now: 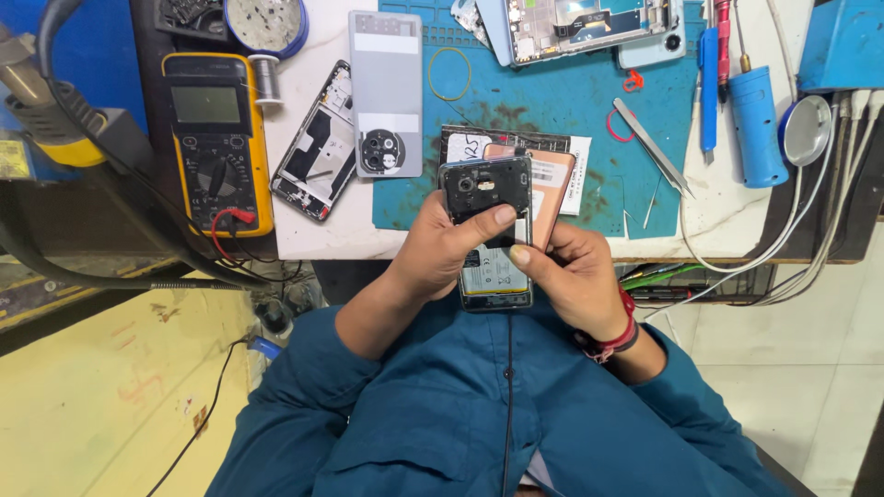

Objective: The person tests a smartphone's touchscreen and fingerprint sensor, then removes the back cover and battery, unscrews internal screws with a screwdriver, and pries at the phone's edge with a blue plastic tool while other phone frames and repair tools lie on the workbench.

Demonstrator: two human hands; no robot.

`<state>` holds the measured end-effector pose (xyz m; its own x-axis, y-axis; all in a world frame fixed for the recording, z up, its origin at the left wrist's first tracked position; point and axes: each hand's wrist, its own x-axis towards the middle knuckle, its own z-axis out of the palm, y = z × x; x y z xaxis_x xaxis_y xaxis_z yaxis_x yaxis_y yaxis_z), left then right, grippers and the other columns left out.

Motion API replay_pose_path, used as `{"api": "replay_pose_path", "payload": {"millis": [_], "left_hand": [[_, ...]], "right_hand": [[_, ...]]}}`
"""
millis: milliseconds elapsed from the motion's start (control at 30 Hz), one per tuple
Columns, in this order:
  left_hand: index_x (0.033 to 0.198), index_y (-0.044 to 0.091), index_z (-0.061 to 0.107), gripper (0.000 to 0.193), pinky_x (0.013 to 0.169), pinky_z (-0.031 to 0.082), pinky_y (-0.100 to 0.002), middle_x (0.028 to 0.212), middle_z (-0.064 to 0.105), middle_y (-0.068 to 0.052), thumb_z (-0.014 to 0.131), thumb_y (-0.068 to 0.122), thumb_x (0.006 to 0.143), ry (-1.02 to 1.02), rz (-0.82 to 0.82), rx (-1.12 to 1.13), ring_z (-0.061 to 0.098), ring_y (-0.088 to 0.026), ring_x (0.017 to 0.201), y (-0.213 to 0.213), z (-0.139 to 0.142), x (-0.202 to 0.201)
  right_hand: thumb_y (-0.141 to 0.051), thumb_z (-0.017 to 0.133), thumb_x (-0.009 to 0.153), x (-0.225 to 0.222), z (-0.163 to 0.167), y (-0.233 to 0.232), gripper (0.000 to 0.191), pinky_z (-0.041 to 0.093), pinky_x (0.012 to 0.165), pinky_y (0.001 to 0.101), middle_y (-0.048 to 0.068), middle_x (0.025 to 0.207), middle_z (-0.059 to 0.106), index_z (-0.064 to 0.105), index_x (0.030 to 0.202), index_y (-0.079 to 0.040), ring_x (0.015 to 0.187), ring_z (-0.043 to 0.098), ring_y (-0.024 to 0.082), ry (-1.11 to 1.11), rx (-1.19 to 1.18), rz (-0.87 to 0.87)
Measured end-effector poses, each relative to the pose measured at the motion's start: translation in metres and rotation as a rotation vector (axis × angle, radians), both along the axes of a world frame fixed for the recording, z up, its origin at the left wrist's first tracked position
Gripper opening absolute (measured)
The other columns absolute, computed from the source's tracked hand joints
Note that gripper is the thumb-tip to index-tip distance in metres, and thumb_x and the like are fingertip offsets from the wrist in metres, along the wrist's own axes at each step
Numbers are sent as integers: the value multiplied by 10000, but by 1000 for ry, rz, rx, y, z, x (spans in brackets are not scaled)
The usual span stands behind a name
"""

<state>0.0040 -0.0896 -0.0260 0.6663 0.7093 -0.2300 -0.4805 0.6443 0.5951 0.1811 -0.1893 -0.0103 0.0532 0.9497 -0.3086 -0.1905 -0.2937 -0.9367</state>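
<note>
Two hands: both clamped on one opened phone (493, 239) held over the near edge of the workbench (727, 207), back side up, its cover off.
Left hand (442, 253): wrapped around the phone's left side, thumb pressed across the dark upper part just below the camera holes.
Right hand (575, 271): closed on the phone's right edge, thumb tip resting on the pale battery area; a red band sits on that wrist.
Phone position: tilted slightly, top end over the blue mat (571, 110), lower end toward the person's blue shirt.
Behind the phone: a copper-coloured back cover (552, 184) lying on the mat.
Left of the mat: a grey back cover (387, 87) beside another stripped phone (318, 143), then a yellow multimeter (216, 138).
Right part of mat: tweezers (652, 143).
</note>
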Motion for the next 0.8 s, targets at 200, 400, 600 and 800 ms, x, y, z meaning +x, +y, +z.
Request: {"api": "replay_pose_path", "payload": {"millis": [200,400,600,800], "left_hand": [[1167,12,714,158,820,594,-301,1053,742,-49,699,66,1020,-9,53,-61,706,-126,938,-2,-2,-4],[1148,6,714,147,784,604,-291,1009,748,-46,694,70,1016,68,54,47,709,-113,887,-9,2,-5],[1138,-7,718,142,765,599,-287,997,747,-48,700,74,1023,93,54,62,698,-107,871,-9,5,-5],[1157,-6,713,159,790,591,-272,1007,746,-45,698,82,1025,97,36,71,696,-103,893,-11,14,-7]], "right_hand": [[-92,672,1149,57,8,23,143,548,913,256,82,1005,721,715,1073,21,963,667,122,-635,242,-366],[-171,813,926,134,16,50,248,525,762,430,161,972,717,768,1115,-17,867,682,337,-1773,265,-187],[-258,794,963,153,4,50,198,520,717,444,125,864,729,815,1049,-81,807,688,342,-1772,41,-108],[-159,751,943,164,6,48,160,559,721,363,125,868,754,790,1018,-23,771,726,270,-1659,91,-212]]}}
